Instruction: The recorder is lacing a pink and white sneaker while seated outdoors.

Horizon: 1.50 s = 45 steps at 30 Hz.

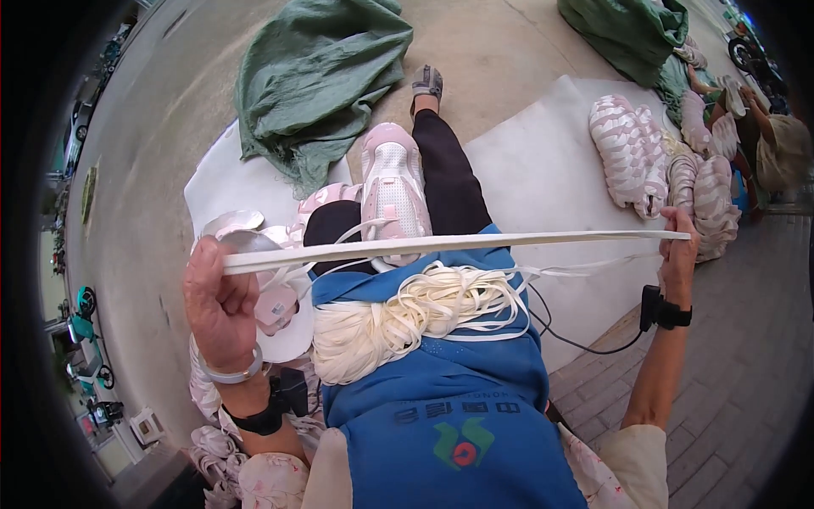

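Observation:
A flat cream shoelace is stretched nearly level across my lap between my two hands. My left hand has its fingers curled round one end. At the other end, my right hand pinches the lace between thumb and fingers. Below it, a thick bundle of loose cream laces lies on my blue apron. Just beyond the stretched lace, a pink and white sneaker rests by my legs with its toe pointing away. A lace end trails from the sneaker's upper.
A green sack lies ahead on the left, another green sack at the far right. Bundled pink and white shoes lie on a white sheet. A person sits at the right. A black cable hangs from my right wrist.

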### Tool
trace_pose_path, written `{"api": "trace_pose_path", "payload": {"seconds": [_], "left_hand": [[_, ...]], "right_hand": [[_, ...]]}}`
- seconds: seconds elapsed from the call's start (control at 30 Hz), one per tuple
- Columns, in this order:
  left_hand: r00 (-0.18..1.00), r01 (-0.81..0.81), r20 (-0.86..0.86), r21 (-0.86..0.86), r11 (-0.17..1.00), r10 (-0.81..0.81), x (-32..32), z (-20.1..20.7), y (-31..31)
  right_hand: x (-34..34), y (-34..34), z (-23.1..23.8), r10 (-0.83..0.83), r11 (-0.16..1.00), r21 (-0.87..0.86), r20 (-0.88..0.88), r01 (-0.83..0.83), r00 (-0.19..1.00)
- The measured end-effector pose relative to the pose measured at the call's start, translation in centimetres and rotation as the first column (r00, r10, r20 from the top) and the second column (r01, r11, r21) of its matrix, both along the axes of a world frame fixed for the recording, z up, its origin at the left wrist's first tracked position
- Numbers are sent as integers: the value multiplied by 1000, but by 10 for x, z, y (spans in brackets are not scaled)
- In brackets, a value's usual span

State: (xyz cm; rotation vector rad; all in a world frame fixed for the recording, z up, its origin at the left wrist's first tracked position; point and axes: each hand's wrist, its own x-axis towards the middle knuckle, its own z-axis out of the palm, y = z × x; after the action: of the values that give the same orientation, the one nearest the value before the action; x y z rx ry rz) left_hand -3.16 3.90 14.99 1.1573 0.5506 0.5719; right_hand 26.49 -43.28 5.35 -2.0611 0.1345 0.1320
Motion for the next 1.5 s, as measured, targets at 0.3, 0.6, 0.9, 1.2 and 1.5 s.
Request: {"api": "trace_pose_path", "payload": {"seconds": [0.3, 0.6, 0.9, 1.2, 1.5], "left_hand": [[990, -131, -11, 328, 936, 143, 12, 16, -13], [882, -466, 129, 379, 799, 453, -101, 46, 30], [183, 402, -892, 451, 797, 412, -225, -14, 18], [656, 347, -753, 247, 905, -46, -105, -63, -48], [656, 441, -734, 560, 702, 173, -121, -93, -62]], "right_hand": [[-57, 171, 40, 506, 809, 294, 93, -509, 857], [-77, 150, 53, 795, 607, 319, -235, -728, 560], [-73, 86, 18, 706, 672, 237, -491, -701, 511], [-102, 130, 2, 815, 557, -290, 8, -779, 579], [-192, 212, -16, 996, 85, -342, 11, -936, 87]]}}
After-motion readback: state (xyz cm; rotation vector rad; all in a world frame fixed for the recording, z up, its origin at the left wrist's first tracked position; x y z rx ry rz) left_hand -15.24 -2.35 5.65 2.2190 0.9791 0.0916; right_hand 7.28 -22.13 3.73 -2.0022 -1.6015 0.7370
